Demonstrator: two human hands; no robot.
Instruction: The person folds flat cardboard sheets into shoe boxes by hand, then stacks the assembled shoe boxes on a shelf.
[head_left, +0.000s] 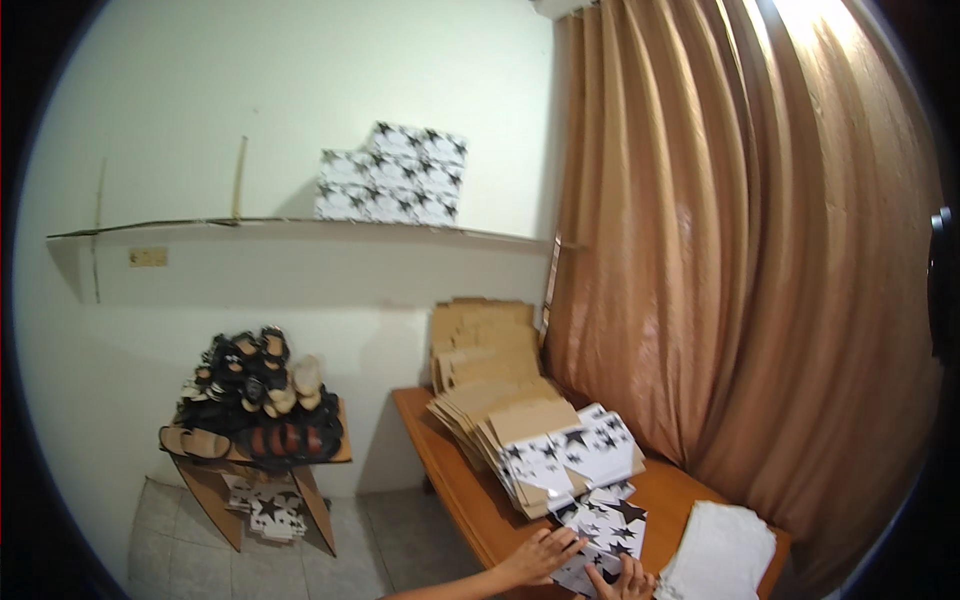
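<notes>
A star-patterned white and black cardboard piece (612, 522) lies at the near part of the brown table (668, 492). My left hand (541, 557) rests at its left edge, fingers stretched out over the card. At the card's near side is my right hand (626, 580), thumb and fingers spread apart on the printed surface. The lower part of this hand runs out of the picture. Just beyond the card, a stack of flat cardboard box blanks (520, 425) leans over, with star-printed blanks (570, 455) on top.
White sheets (715, 550) lie stacked at the table's right. Brown curtains (670, 250) hang beside the table. Star-patterned boxes (392, 180) stand on a wall shelf (270, 222). At left, a small stand (322, 500) holds several shoes (265, 385), with star-patterned cardboard (272, 510) beneath.
</notes>
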